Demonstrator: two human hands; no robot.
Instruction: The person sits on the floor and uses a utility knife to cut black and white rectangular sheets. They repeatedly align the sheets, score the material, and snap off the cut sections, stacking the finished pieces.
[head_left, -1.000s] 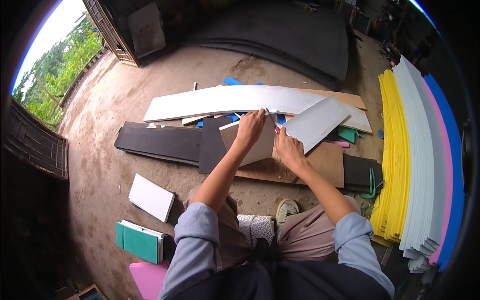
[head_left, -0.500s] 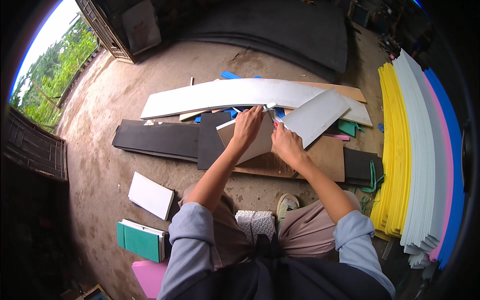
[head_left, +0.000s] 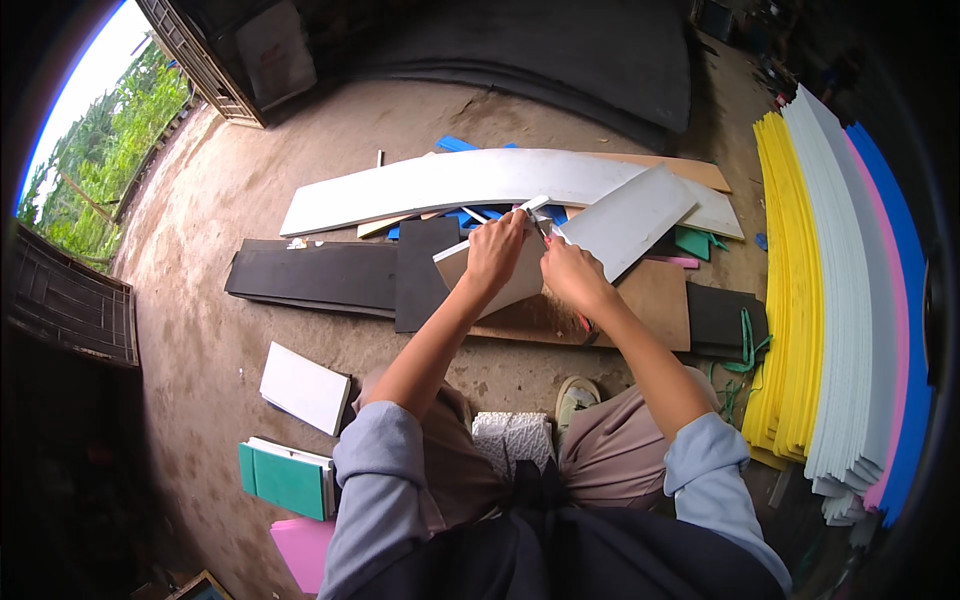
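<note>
My left hand (head_left: 492,252) is closed on the edge of a thin foam sheet (head_left: 505,285), whose face looks brownish grey in shadow and whose edge is white. A short white foam strip (head_left: 538,203) sticks up beside its fingertips. Close on the right, my right hand (head_left: 574,272) is wrapped round a knife (head_left: 543,229); its blade and a bit of red show, and the grip hides the rest. The blade is at the sheet's edge beside my left fingers. Below lies a brown board (head_left: 640,312). A small orange-red piece (head_left: 585,322) shows by my right wrist.
A long white foam sheet (head_left: 420,190) and a grey-white sheet (head_left: 632,222) lie beyond my hands, over blue scraps. Black foam slabs (head_left: 320,278) extend left. Yellow sheets (head_left: 785,300) and other coloured ones stand at right. A green block (head_left: 285,478) sits at lower left.
My right hand has moved slightly up and left, with its back turned more upward. The orange-red piece by the wrist has come into view. My left hand keeps nearly the same place.
</note>
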